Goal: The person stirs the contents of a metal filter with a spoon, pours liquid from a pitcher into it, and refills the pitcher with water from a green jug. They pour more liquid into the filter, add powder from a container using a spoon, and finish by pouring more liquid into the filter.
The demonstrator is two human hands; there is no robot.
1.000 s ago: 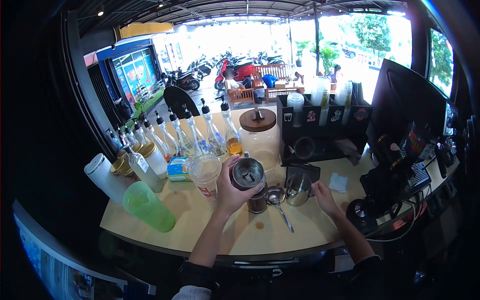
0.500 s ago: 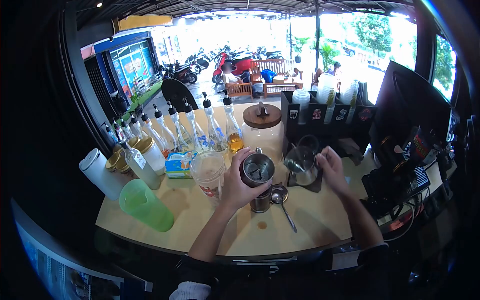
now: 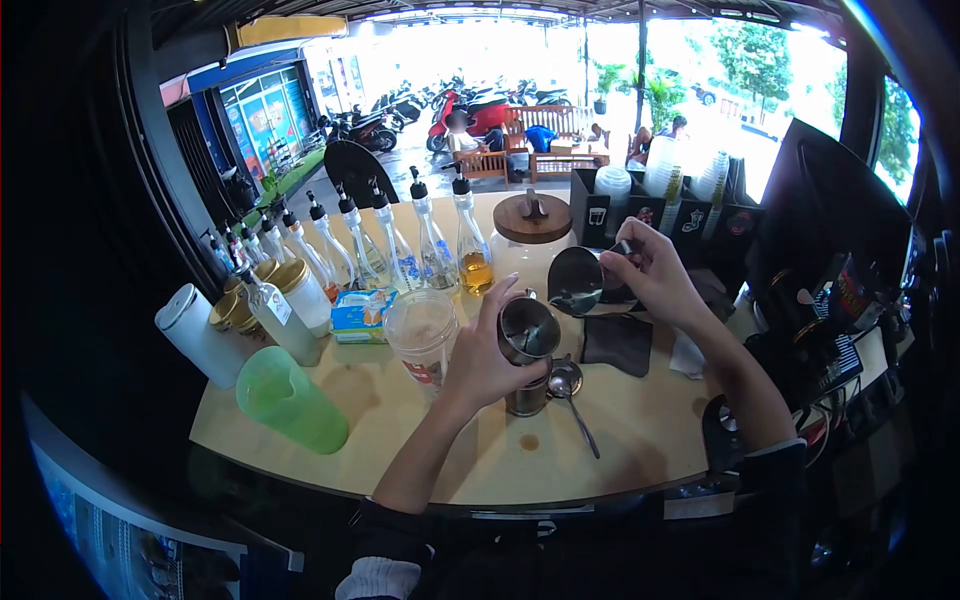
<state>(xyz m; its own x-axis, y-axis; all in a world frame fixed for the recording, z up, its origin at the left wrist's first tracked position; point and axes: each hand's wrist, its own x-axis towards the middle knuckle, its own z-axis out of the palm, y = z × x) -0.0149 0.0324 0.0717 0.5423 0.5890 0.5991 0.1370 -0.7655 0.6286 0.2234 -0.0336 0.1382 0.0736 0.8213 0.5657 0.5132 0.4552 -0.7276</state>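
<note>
My left hand (image 3: pixel 482 362) is wrapped round a metal cup (image 3: pixel 530 342), whose open mouth faces up toward me. Below that cup, a second small metal container (image 3: pixel 527 400) stands on the counter, partly hidden. With my right hand (image 3: pixel 655 272) I grip a metal pitcher (image 3: pixel 577 282) by its handle, raised and tipped to the left, its mouth near the upper right of the cup. No stream of liquid is visible. A metal spoon (image 3: pixel 580 415) lies just right of the small container. Left of my left hand stands a clear plastic cup (image 3: pixel 421 335) with something pale inside.
A dark cloth (image 3: pixel 615 345) lies on the counter right of the spoon. Pump bottles (image 3: pixel 435 255) line the back left, beside a jar with a wooden lid (image 3: pixel 533 218). A green jug (image 3: pixel 290 405) stands front left. A black cup holder (image 3: pixel 690 215) and a screen (image 3: pixel 820 205) flank the right.
My right hand has lifted the pitcher up and tilted it toward the cup, uncovering the dark cloth. The cup in my left hand has shifted slightly and tips a little to the right.
</note>
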